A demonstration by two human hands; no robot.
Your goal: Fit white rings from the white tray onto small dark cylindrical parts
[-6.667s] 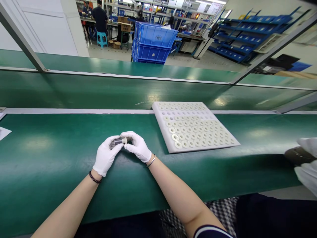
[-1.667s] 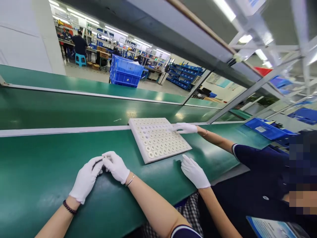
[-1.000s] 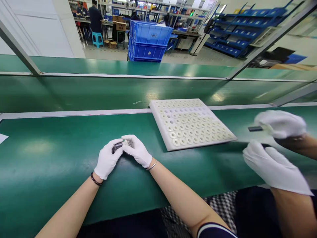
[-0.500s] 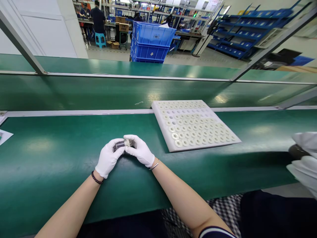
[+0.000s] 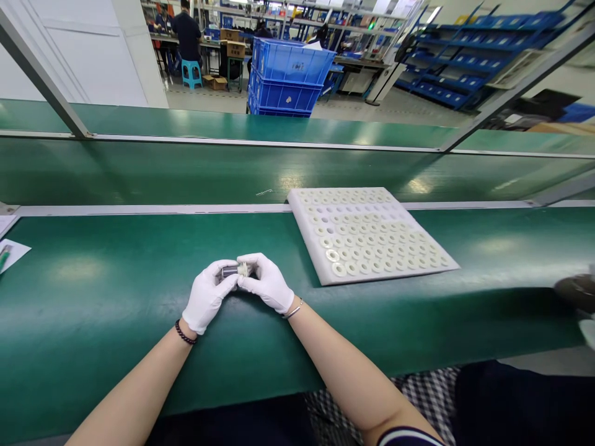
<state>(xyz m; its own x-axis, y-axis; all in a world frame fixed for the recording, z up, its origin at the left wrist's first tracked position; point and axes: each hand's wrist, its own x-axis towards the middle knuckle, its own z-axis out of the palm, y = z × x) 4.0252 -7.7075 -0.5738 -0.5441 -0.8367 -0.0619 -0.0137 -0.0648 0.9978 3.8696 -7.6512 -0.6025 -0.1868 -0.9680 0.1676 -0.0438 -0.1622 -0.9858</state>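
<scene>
A small dark cylinder sits pinched between both gloved hands, left hand and right hand, low over the green bench (white ring tray nearby). I'd keep the pale ring end square while pressing.

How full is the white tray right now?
Mostly full: the white tray has rings in most holes, with several empty holes near its far-left part.

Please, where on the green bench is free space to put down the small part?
Bare green mat lies left of the left hand, up to the paper. Another patch lies right of the white tray. Crowded: only the tray itself.
</scene>
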